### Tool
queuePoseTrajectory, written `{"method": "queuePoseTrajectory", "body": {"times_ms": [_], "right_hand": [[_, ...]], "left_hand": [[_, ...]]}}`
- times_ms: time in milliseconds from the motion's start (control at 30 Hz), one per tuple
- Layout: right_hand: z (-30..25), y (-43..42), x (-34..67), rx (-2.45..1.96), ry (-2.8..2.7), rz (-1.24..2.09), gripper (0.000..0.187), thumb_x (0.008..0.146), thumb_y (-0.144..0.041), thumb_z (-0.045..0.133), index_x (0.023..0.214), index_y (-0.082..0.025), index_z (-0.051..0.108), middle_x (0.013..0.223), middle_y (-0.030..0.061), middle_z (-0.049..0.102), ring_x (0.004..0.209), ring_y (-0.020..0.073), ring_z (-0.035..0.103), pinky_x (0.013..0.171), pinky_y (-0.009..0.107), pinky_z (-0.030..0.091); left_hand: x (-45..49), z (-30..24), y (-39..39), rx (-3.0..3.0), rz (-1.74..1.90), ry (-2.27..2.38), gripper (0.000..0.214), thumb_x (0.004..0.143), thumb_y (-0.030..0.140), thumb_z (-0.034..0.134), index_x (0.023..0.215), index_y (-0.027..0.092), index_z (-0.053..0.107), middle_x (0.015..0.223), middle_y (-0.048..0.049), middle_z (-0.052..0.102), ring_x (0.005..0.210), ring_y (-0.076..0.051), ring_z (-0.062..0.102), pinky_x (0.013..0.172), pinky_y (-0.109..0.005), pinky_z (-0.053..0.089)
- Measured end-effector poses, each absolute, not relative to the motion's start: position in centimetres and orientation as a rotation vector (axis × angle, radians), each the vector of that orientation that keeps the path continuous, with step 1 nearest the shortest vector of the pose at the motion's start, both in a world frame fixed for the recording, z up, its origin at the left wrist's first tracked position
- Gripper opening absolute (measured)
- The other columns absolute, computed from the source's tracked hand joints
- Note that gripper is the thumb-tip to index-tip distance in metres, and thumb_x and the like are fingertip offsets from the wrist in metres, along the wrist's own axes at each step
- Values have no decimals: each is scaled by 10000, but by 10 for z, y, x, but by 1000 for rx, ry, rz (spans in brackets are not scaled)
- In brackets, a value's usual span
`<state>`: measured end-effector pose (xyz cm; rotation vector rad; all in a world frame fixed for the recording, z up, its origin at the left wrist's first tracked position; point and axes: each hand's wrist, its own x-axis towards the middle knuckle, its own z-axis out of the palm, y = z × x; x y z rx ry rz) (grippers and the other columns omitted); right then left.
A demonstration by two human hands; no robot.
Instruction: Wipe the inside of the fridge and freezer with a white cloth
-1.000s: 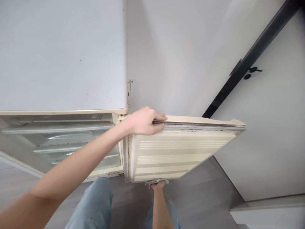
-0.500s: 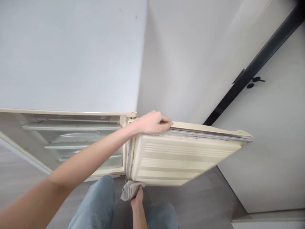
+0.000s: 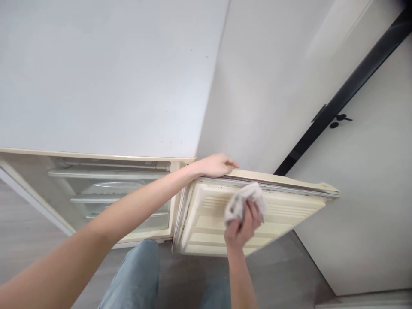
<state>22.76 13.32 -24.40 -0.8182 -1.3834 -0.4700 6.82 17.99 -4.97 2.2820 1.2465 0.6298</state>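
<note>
A cream freezer door [image 3: 206,221] stands swung open, its ribbed inner side facing up toward me. My left hand [image 3: 217,165] grips the door's top edge near the hinge side, with the fingertips partly hidden behind it. Bunched in my right hand [image 3: 243,225] is a pale cloth [image 3: 238,204] with dark smudges. The cloth is at the upper part of the door's inner panel, just below the grey gasket [image 3: 296,189], which shows dark grime. Motion blurs the cloth and right hand slightly, so contact with the panel is hard to judge.
The freezer's white top [image 3: 106,77] fills the upper left. Inside the cabinet are clear-fronted drawers [image 3: 116,184]. My jeans-clad knee [image 3: 135,270] is close below the opening. A white room door with a black handle [image 3: 343,117] stands at right, above grey flooring.
My right hand has carried the cloth from the door's lower hinge corner up and right to the upper inner panel. My left hand stays on the top edge. The view has shifted slightly.
</note>
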Motion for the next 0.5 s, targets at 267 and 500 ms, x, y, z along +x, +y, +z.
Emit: {"method": "queuePoseTrajectory", "body": {"times_ms": [267,500], "right_hand": [[-243,138,147,-848,-1699,-804,447,839,-303,571,1279,-225,567,1264,144,569,1359,354,306,1051,555,250],[-313,129,149,-871,-1903,-703,382,844,-237,562,1221,-264,619,892,70,634,1016,263,525,1005,489,303]], "left_hand": [[68,-53,175,2364,622,1231,392,845,199,427,1169,155,642,1206,-61,680,1071,-160,622,913,-244,452],[68,-57,172,2418,608,1242,419,846,159,393,1194,156,626,1249,-51,656,1113,-157,607,920,-245,458]]}}
